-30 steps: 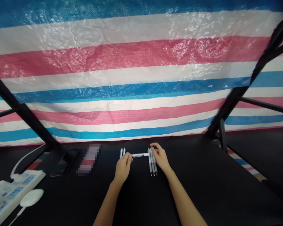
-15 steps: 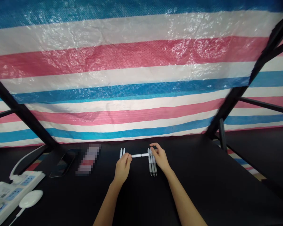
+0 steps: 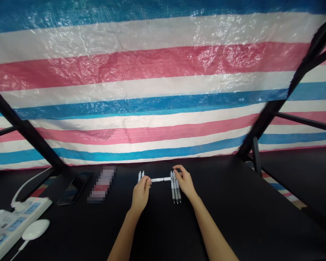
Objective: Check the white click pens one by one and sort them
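My left hand (image 3: 140, 192) is closed in a pinch on one end of a white pen (image 3: 161, 179). That pen lies crosswise, its far end reaching the upper part of three pens (image 3: 175, 190) set side by side. These have white barrels, grey grips and tips pointing toward me. By their upper ends is my right hand (image 3: 185, 183), thumb and forefinger apart and curved, the thumb close to or touching the rightmost pen. Beyond my left hand, two more white pens (image 3: 141, 175) show their upper ends; the hand hides their lower parts.
A dark phone (image 3: 72, 189) and a blurred-out flat item (image 3: 101, 185) lie left on the black table (image 3: 163, 232). A power strip (image 3: 19, 224) and a white round charger (image 3: 36, 230) are at far left. Black frame bars and a striped sheet (image 3: 152, 83) stand behind.
The crosswise pen seems to have turned about its length in my left hand; its markings look different. My left hand has shifted very slightly left. My right hand has stayed in place.
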`<action>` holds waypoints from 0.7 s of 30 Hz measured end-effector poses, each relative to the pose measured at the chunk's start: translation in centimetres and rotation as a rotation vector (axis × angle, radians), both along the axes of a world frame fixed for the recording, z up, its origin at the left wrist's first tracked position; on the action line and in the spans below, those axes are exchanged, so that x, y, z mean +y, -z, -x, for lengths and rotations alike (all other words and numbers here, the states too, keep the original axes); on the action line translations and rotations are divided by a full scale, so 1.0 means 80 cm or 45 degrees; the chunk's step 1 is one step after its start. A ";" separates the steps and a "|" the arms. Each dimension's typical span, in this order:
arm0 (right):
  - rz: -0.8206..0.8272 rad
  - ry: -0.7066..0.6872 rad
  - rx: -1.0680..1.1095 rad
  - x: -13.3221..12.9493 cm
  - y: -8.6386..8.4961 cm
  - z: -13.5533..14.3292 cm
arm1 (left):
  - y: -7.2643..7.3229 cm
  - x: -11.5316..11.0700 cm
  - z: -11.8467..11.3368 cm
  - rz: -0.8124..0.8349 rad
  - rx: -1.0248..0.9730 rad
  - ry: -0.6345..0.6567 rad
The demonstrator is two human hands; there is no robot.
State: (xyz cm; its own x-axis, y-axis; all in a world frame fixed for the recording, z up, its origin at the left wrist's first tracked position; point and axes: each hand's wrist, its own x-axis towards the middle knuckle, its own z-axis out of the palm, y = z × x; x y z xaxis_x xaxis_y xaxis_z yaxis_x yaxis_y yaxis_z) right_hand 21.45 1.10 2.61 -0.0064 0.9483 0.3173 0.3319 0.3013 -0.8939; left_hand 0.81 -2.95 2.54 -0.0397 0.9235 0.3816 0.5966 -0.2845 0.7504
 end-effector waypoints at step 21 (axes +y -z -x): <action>0.002 0.063 0.045 0.006 0.002 -0.014 | -0.006 0.007 0.017 -0.051 -0.073 -0.344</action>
State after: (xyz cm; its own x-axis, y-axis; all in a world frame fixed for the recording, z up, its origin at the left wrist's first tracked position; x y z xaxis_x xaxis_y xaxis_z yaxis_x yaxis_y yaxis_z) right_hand 22.61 1.58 2.46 0.0517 0.9476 0.3153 0.3145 0.2842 -0.9057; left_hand -0.52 -2.40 3.04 -0.3049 0.8609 0.4073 0.6114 -0.1509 0.7768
